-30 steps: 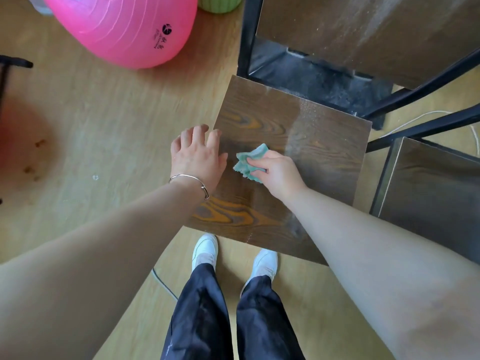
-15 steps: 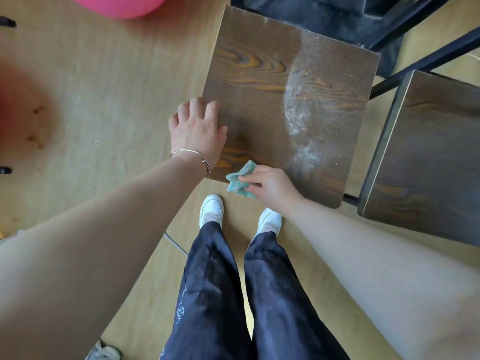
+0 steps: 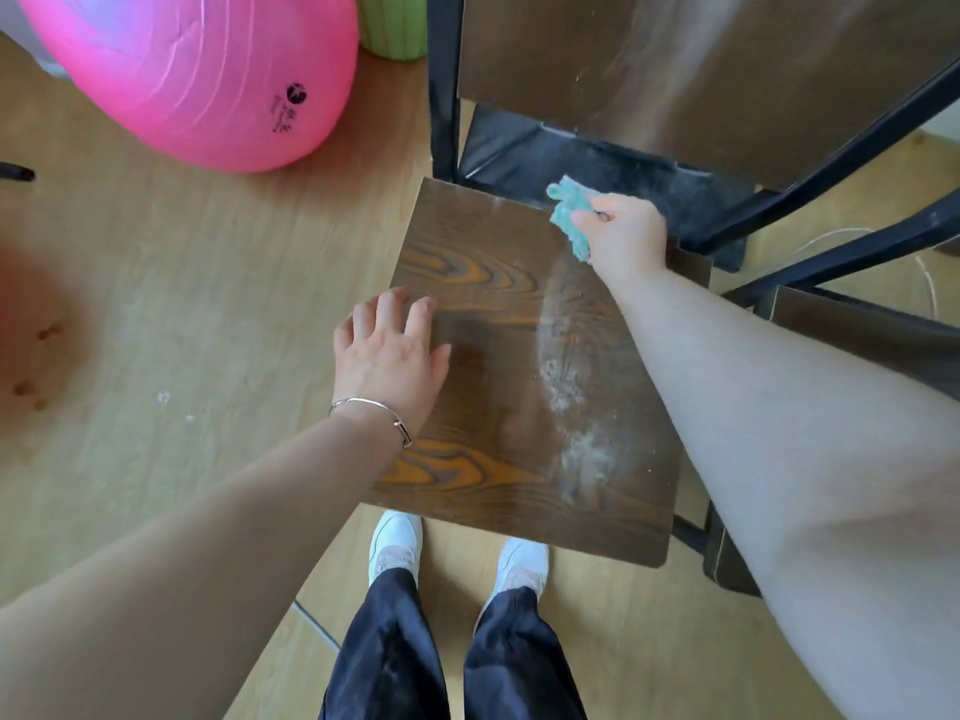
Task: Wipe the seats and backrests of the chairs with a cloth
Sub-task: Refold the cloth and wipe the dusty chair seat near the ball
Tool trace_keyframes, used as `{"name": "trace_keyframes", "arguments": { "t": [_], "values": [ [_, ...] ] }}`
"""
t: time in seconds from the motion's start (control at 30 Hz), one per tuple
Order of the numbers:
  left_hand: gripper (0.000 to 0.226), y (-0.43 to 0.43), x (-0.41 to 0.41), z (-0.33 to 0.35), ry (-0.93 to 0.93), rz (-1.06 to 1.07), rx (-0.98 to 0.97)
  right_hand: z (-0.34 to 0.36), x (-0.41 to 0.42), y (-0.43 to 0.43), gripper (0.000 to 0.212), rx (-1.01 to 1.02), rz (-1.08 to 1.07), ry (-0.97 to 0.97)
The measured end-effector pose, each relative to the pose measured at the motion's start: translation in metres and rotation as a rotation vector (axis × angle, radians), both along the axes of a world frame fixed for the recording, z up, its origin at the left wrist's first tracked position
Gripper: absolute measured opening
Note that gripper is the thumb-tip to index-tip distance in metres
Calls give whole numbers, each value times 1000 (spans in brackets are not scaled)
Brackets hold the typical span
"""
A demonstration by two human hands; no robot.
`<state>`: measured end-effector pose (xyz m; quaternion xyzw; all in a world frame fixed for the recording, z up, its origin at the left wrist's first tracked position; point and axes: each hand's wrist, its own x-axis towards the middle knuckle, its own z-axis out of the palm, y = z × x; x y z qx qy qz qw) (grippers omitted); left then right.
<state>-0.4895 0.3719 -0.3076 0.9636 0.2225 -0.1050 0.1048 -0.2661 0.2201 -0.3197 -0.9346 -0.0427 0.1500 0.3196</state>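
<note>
Gripping crumpled teal cloth [image 3: 569, 213]: right hand [image 3: 628, 236] (fingertips hidden, I note) | left hand [image 3: 387, 356] spread loose on dark wood-grain seat [image 3: 493, 314]

The room is laid with a light wood-pattern floor [image 3: 208, 314], which is softly and evenly lit. A reddish-brown stain [image 3: 36, 330] with small dark spots is seen at the left edge, and a few white specks [image 3: 163, 396] are scattered nearby. A large pink exercise ball [image 3: 197, 70], printed with a dark logo, is set on the floor at the upper left, with a green ribbed object [image 3: 392, 23] just beside it. A chair [image 3: 493, 314] with a dark wood-grain seat and black metal frame is placed in the middle, and a second chair [image 3: 857, 330] is partly seen beside it. A white cord [image 3: 852, 231] is laid across the floor at the right.
</note>
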Motion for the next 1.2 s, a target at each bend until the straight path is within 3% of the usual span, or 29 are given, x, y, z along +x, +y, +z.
{"name": "trace_keyframes", "arguments": {
  "t": [0.2,0.37,0.73,1.2],
  "values": [
    [46,14,17,-4,-37,11,19,-16,6,44,51,-69,10,119],
    [47,27,15,-3,-46,56,16,-16,-4,77,33,-45,164,113],
    [48,36,-13,6,-13,123,-12,-20,-62,61,26,-78,250,162],
    [45,-10,-48,14,-3,92,-32,-18,-208,-31,16,40,171,349]
  ]
}}
